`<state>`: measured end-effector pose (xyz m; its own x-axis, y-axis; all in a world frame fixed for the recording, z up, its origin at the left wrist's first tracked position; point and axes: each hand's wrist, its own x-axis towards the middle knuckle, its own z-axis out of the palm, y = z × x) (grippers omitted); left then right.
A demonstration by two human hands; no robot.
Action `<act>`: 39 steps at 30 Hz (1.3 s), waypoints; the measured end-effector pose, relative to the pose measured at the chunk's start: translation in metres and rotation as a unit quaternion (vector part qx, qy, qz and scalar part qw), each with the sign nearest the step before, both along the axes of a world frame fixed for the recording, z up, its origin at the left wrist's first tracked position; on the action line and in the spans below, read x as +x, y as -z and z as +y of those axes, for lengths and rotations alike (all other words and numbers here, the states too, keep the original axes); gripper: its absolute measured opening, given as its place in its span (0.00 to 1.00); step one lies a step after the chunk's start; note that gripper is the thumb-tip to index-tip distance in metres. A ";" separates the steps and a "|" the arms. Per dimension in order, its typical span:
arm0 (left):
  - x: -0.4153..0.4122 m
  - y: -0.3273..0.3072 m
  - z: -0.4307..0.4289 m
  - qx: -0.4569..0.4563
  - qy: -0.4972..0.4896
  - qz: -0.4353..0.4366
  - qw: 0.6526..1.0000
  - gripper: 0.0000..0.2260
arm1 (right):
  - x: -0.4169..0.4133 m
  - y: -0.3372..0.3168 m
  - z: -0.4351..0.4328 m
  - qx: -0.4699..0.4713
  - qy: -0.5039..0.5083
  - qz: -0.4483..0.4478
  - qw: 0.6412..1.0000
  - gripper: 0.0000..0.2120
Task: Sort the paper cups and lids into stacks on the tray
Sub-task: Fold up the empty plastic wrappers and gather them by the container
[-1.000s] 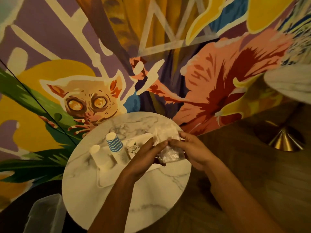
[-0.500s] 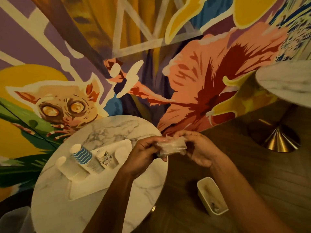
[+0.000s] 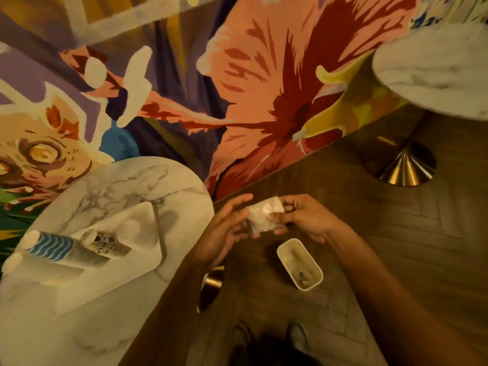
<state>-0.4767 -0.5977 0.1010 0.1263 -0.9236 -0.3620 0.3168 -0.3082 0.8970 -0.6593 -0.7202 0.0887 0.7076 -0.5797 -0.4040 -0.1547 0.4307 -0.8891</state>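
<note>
Striped cups (image 3: 50, 248), patterned cups (image 3: 100, 243): standing on tray (image 3: 142, 225), near worktop (image 3: 105, 313) left edge. Probably light, thin-walled, crushable; grip sides gently. Left hand (image 3: 224, 228), right hand (image 3: 303, 220): both pinching crumpled plastic bag (image 3: 264, 215) over floor bin (image 3: 290, 252).

Left hand (image 3: 227, 229) and right hand (image 3: 306, 220) pinch a crumpled clear plastic bag (image 3: 264, 215), a white oblong tub (image 3: 299, 264) at its five o'clock.
</note>
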 end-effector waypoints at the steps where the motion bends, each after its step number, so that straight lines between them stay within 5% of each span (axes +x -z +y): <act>1: -0.006 0.009 -0.009 0.027 -0.009 0.006 1.000 0.23 | -0.004 0.012 -0.003 0.001 0.021 0.001 1.000 0.13; 4: -0.025 0.043 -0.038 0.101 -0.020 -0.018 0.994 0.28 | -0.014 0.049 -0.014 0.009 0.077 0.021 0.997 0.13; 9: -0.051 0.120 -0.074 0.129 -0.030 0.005 0.991 0.14 | -0.027 0.124 -0.032 0.013 0.141 0.055 0.988 0.13; 19: -0.076 0.313 -0.129 0.245 -0.040 0.047 0.967 0.08 | -0.073 0.313 -0.063 0.250 0.269 0.065 0.928 0.05; 30: -0.110 0.544 -0.179 0.326 0.001 -0.038 0.945 0.11 | -0.115 0.523 -0.076 0.167 0.306 0.229 0.909 0.11; 33: -0.111 0.610 -0.184 0.348 0.060 -0.103 0.930 0.06 | -0.124 0.579 -0.073 0.067 0.244 0.350 0.902 0.09; 39: -0.126 0.716 -0.186 0.372 0.206 -0.261 0.867 0.05 | -0.128 0.642 -0.066 -0.041 0.066 0.472 0.878 0.26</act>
